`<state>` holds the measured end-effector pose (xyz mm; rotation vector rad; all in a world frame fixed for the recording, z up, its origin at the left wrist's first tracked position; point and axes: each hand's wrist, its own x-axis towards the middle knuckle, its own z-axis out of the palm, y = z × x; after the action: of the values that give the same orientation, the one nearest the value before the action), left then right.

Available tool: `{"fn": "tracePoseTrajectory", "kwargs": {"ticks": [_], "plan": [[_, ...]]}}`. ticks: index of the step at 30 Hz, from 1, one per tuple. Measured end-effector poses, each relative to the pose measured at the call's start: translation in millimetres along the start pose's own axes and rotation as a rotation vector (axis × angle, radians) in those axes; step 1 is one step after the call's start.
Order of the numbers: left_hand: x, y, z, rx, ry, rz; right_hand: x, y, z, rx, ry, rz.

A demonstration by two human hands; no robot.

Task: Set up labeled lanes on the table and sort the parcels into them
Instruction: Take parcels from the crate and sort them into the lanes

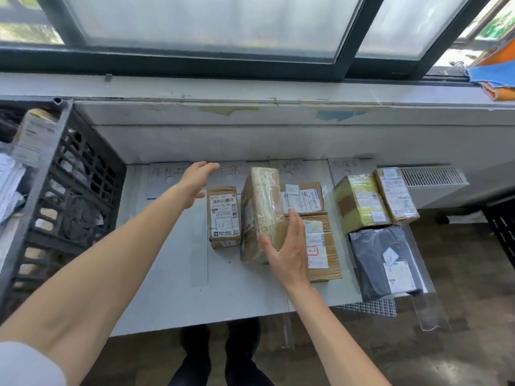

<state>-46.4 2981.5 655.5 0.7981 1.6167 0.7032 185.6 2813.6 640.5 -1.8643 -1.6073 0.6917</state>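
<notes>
Tall taped box (260,207): stands on end near the middle of the tabletop (167,260), between the second and third lanes.
Right hand (287,246): at the box's 5 o'clock corner, fingers straight and spread, gripping nothing; whether the palm touches the box I cannot tell.
Left hand (199,181): at the box's 10 o'clock, fingers open and loose, hovering near the lane labels.
Neighbours: small box (224,217) just beside at 9 o'clock; two flat boxes (323,246) at 3 o'clock.
Lane labels (167,172): handwritten sheets along the 12 o'clock edge.
Doing it well: I would steady the box from both sides, since it looks tippy on end, then slide it squarely under one label.
Crate (83,190): far off at 9 o'clock, more parcels inside.
</notes>
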Motion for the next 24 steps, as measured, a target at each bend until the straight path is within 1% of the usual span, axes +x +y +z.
{"fn": "tracePoseTrajectory", "kwargs": {"ticks": [2,4,8,10,11,13,18,21,24], "plan": [[-9,1,-7,0.053,0.046,0.069,11,-17,-1,-0.051,0.034,-0.098],[-24,7,-18,0.197,0.094,0.204,27,-44,2,-0.104,0.031,-0.218],[-60,30,-61,0.714,0.199,0.456,57,-112,20,-0.173,-0.114,-0.369],[-77,40,-89,0.986,0.281,0.533,68,-147,34,-0.245,-0.159,-0.404],[-84,43,-105,1.085,0.322,0.553,72,-166,40,-0.27,-0.171,-0.422],[-101,46,-142,1.172,0.398,0.553,75,-205,54,-0.29,-0.19,-0.485],[-145,38,-251,1.212,0.578,0.477,61,-298,96,-0.314,-0.225,-0.697],[-166,15,-316,1.181,0.654,0.341,43,-345,130,-0.316,-0.267,-0.81],[-182,-15,-372,1.111,0.69,0.189,19,-382,170,-0.353,-0.353,-0.912]]}}
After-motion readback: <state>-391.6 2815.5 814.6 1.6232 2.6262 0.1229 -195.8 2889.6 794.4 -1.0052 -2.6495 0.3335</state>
